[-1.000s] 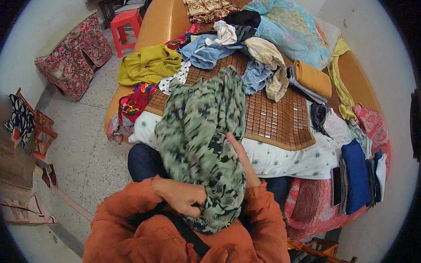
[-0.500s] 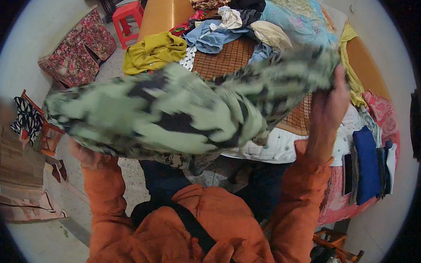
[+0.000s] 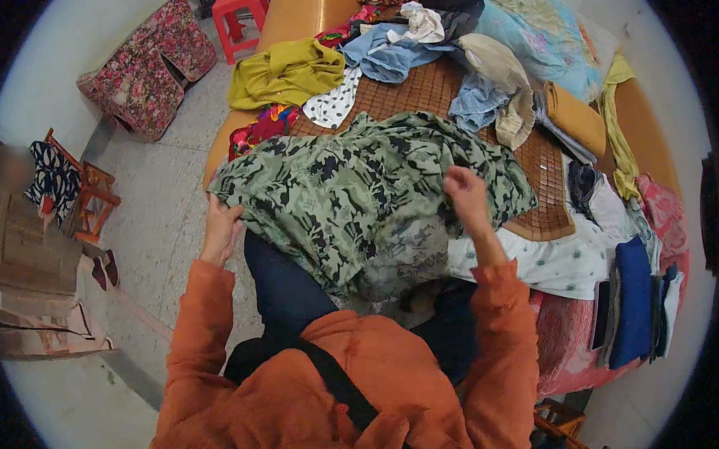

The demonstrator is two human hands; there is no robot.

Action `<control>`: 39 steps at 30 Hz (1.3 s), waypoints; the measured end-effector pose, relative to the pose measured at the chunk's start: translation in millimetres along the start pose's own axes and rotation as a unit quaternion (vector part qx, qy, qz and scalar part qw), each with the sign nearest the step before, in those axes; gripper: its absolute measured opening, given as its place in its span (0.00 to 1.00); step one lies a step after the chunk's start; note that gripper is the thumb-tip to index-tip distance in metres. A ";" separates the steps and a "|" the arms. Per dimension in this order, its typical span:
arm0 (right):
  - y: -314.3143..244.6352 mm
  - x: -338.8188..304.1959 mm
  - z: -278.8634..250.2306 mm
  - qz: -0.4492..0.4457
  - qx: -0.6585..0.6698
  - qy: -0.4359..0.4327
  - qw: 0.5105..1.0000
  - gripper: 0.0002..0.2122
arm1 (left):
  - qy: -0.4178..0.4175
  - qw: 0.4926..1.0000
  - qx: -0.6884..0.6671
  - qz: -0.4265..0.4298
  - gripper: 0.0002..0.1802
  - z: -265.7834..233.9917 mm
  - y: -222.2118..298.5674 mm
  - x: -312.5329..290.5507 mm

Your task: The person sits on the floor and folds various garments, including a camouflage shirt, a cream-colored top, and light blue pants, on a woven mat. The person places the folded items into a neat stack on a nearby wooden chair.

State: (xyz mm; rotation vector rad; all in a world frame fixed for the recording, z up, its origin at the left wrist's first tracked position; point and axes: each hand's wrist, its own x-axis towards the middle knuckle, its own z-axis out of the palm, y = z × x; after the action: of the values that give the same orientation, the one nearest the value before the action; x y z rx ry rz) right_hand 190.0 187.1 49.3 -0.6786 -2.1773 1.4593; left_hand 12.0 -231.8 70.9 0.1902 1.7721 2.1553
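Note:
A green, black and grey camouflage garment [image 3: 318, 186] lies spread over the front edge of the mat-covered bed, its near part hanging down toward my legs. My left hand [image 3: 221, 229] is closed on its left edge, thumb and fingers pinching the cloth. Over the garment's right part is my right hand [image 3: 467, 195], with its fingers curled in. Whether cloth sits between those fingers is hidden. Just beyond the garment are a white cloth with black dots [image 3: 331, 100] and a bright multicoloured cloth [image 3: 265, 131].
Mustard [image 3: 287, 73], blue [image 3: 389, 53] and cream clothes [image 3: 492, 61] are heaped on the brown woven mat [image 3: 414, 88]. Folded clothes, one dark blue [image 3: 633, 294], stand at the right. A red stool [image 3: 240, 19] and a wooden chair [image 3: 96, 204] with a patterned cloth are left.
The camouflage garment has come down from the air and spread out on the bed. My right hand has moved left and inward, from the garment's far right end. The view has shifted slightly.

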 end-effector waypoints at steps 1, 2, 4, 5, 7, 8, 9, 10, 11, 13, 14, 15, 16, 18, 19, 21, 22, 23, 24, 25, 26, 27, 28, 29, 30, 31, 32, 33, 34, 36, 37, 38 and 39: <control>0.1 -12.4 7.7 -0.069 -0.045 -0.002 0.997 0.16 | 0.008 1.000 -0.016 0.006 0.32 5.1 2.8 -5.0; -2.5 -22.7 13.4 -0.056 -0.037 -0.038 0.997 0.22 | 0.094 0.995 0.018 0.030 0.33 1.5 -5.3 -2.2; -27.5 -38.8 19.7 -0.205 -0.282 -0.039 0.936 0.29 | 0.257 0.960 0.086 0.078 0.33 -1.6 -20.2 3.5; -35.0 -46.5 22.1 -0.212 -0.312 -0.072 0.923 0.31 | 0.267 0.941 0.147 0.148 0.34 4.0 -25.2 1.6; -42.1 -56.4 26.4 -0.223 -0.368 -0.138 0.892 0.35 | 0.278 0.877 0.268 0.287 0.35 43.5 -24.1 -11.7; -34.3 -57.4 26.7 -0.251 -0.405 -0.144 0.868 0.33 | 0.197 0.895 0.263 0.301 0.35 62.8 -22.0 -17.9; -22.0 -57.0 25.8 -0.278 -0.442 -0.150 0.839 0.32 | 0.114 0.908 0.255 0.312 0.35 85.1 -19.8 -24.2; -24.1 -55.3 25.8 -0.292 -0.449 -0.148 0.831 0.28 | 0.022 0.934 0.230 0.271 0.34 106.9 -16.7 -34.1; -27.4 -54.1 24.4 -0.304 -0.458 -0.144 0.823 0.24 | -0.092 0.931 0.256 0.245 0.34 121.9 -20.5 -37.5; -28.6 -46.8 23.0 -0.318 -0.382 -0.111 0.860 0.18 | -0.219 0.919 0.264 0.193 0.38 158.4 -25.4 -47.4; -29.1 -43.3 19.7 -0.323 -0.346 -0.091 0.876 0.15 | -0.231 0.909 0.273 0.215 0.39 180.6 -22.0 -51.2; -65.4 -45.7 23.5 -0.378 -0.325 -0.035 0.866 0.13 | -0.240 0.899 0.285 0.232 0.40 197.7 -16.5 -53.9; -88.7 -48.6 28.1 -0.342 -0.252 -0.046 0.904 0.13 | -0.226 0.890 0.288 0.271 0.40 210.0 -11.2 -52.5; -122.8 -52.4 29.6 -0.260 -0.109 -0.057 0.958 0.12 | -0.208 0.868 0.286 0.349 0.40 233.8 3.3 -36.0; -137.3 -46.3 29.3 -0.333 -0.104 -0.011 0.937 0.10 | -0.241 0.856 0.271 0.368 0.38 239.1 16.1 -25.0; -167.1 -35.8 13.4 -0.316 -0.104 -0.001 0.943 0.07 | -0.318 0.863 0.256 0.297 0.29 246.2 67.8 -19.9; -176.3 -30.3 5.8 -0.325 -0.080 -0.004 0.942 0.07 | -0.314 0.872 0.251 0.280 0.22 243.0 81.1 -11.5; -182.8 -28.5 -1.3 -0.312 -0.067 -0.016 0.948 0.07 | -0.334 0.853 0.271 0.296 0.19 239.6 99.6 -6.0; -183.4 -28.9 -6.4 -0.311 -0.070 -0.041 0.947 0.07 | -0.355 0.833 0.290 0.312 0.17 238.0 117.6 -4.7; -183.2 -28.8 -9.8 -0.311 -0.073 -0.066 0.945 0.07 | -0.337 0.840 0.248 0.347 0.13 237.0 128.0 -8.8; -182.7 -27.4 -11.6 -0.310 -0.076 -0.092 0.943 0.08 | -0.321 0.840 0.264 0.350 0.13 233.4 139.9 -13.2; -172.4 -22.1 -8.6 -0.322 -0.094 -0.101 0.937 0.08 | -0.305 0.839 0.279 0.353 0.13 228.0 152.5 -19.2; -157.5 -17.3 -8.6 -0.311 -0.123 -0.108 0.936 0.07 | -0.293 0.840 0.291 0.353 0.12 222.2 160.1 -21.8; -142.8 -11.3 -10.8 -0.302 -0.149 -0.116 0.935 0.07 | -0.274 0.845 0.289 0.357 0.11 213.9 167.2 -21.2; -134.7 -6.1 -15.8 -0.292 -0.177 -0.123 0.932 0.07 | -0.255 0.850 0.287 0.362 0.10 203.4 174.5 -19.5; -136.3 1.1 -21.1 -0.249 -0.157 -0.139 0.945 0.07 | -0.233 0.854 0.285 0.367 0.09 193.0 181.1 -16.9; -139.6 3.2 -23.9 -0.245 -0.125 -0.097 0.956 0.07 | -0.159 0.808 0.344 0.451 0.08 183.9 185.5 -12.7; -147.9 3.2 -27.7 -0.239 -0.094 -0.057 0.965 0.07 | -0.082 0.749 0.394 0.526 0.07 175.5 186.2 -6.2; -161.2 1.6 -30.5 -0.232 -0.061 -0.017 0.971 0.07 | -0.002 0.677 0.438 0.591 0.07 174.9 189.1 -5.0; -197.4 -8.9 -27.5 -0.313 -0.085 0.054 0.944 0.06 | -0.099 0.721 0.447 0.520 0.08 170.6 184.1 -37.7; -213.7 -17.3 -21.3 -0.331 -0.085 0.062 0.938 0.06 | -0.229 0.764 0.433 0.419 0.11 168.5 175.1 -56.9; -227.5 -26.6 -10.6 -0.352 -0.082 0.064 0.930 0.06 | -0.359 0.784 0.400 0.310 0.11 175.7 163.6 -73.4; -234.9 -39.7 0.1 -0.385 -0.112 0.035 0.915 0.07 | -0.431 0.813 0.334 0.203 0.20 179.8 144.1 -82.8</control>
State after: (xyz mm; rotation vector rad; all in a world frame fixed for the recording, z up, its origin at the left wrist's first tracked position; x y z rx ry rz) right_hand 184.1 86.1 265.0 0.0908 -2.1870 0.7640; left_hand 120.4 -117.3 258.1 1.5551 1.8513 1.1397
